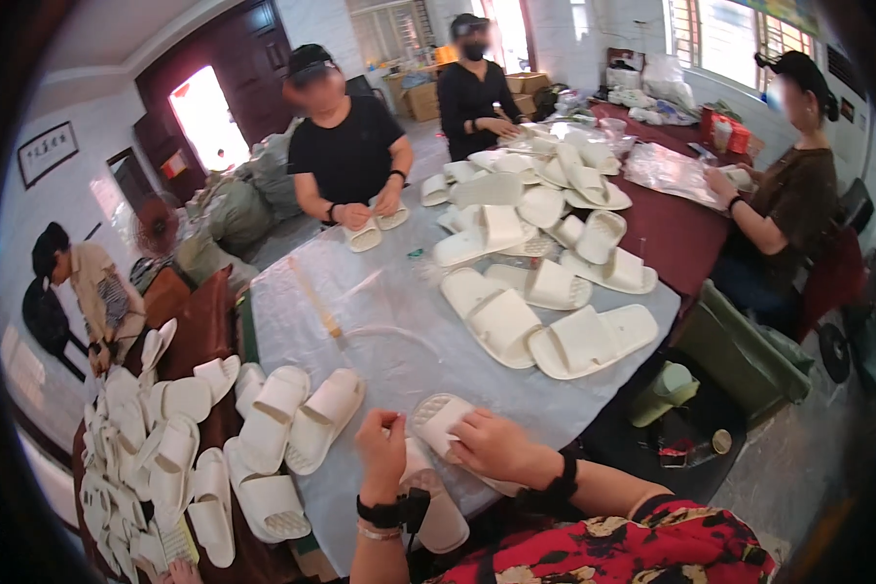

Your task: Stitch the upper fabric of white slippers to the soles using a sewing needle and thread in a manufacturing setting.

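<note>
At the table's near edge, two cream slippers lie in front of me. My right hand [496, 447] is closed over the strap of the farther slipper [440, 419], its fingers curled at the strap's edge. Raised just left of it, my left hand [382, 450] has its fingers pinched together. Whatever it holds, if anything, is too small to make out. Below and between my wrists, the second slipper [440, 513] lies partly behind my left hand and wrist. Black bands circle both wrists.
Slippers are heaped on the table's far side [530, 234]; several more stand left [326, 414], beside a crowded pile [127, 457]. A yellowish strip [313, 297] lies on the pale table cover [389, 302]. Co-workers sit or stand around; another hand [178, 572] shows lower left. A dark chair [691, 428] stands right.
</note>
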Available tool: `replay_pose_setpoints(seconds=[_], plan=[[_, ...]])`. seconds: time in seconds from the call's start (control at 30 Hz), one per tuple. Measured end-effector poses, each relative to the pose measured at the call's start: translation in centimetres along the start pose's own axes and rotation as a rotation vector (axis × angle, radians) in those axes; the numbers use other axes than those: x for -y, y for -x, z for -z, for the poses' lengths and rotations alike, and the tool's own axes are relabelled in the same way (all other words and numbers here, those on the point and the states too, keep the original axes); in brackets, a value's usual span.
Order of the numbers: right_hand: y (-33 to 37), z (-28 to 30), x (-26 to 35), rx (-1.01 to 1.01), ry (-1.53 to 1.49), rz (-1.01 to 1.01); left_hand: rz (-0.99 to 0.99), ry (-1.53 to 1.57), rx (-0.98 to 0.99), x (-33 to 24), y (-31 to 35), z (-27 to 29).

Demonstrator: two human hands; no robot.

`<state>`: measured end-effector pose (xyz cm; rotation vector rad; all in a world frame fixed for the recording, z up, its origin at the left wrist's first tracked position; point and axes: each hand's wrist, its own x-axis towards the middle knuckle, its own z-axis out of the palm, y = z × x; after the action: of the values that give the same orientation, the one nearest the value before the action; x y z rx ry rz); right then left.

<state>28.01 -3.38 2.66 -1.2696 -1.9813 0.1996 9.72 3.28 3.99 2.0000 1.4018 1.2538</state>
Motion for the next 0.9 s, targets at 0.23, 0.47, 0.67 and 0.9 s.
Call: replay_pose_setpoints(seconds=[0.23,0.47,0.67,0.9], plan=[[-2.7,-4.2,-1.7,-0.018,-0.314,0.095,0.056,0.294,0.005,1.6,3.5,-3.8],[-2.6,-5.5,-2.2,-0.156,-0.299,0.084,0.219,0.519,0.019,3.6,3.1,-3.6],[-3.2,-5.3,-3.2,-0.101,-0.252,0.134,0.23,0.66,-0.021,4.5,2.7,-4.4],[-3.2,-4.8,-2.6,-0.149,-0.278,0.147,0.225,0.755,-0.093,4.3,3.2,-4.3]])
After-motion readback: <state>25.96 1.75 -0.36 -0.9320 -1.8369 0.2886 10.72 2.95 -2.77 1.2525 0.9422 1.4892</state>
